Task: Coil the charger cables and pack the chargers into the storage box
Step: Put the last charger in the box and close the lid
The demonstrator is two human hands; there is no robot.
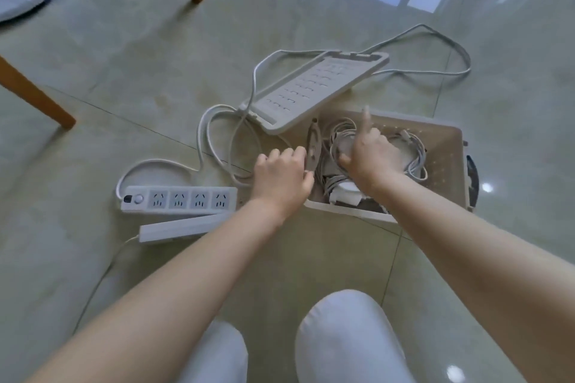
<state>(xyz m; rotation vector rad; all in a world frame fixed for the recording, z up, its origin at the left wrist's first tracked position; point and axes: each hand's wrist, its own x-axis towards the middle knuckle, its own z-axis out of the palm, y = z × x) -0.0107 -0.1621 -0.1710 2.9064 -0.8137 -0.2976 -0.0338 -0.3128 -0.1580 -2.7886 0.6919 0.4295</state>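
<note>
I see the left hand (280, 177) curled round the left wall of the beige plastic storage box (441, 146) on the tiled floor (124, 71). Inside, the right hand (370, 155) sits on coiled white charger cables (417, 158) w/ a white charger brick (347, 193) beside them. Index finger straight, rest curled; can't tell if it grips anything.

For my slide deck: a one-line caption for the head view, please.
Left hand grips the storage box by its side as the right hand reaches among coiled chargers inside.
</note>
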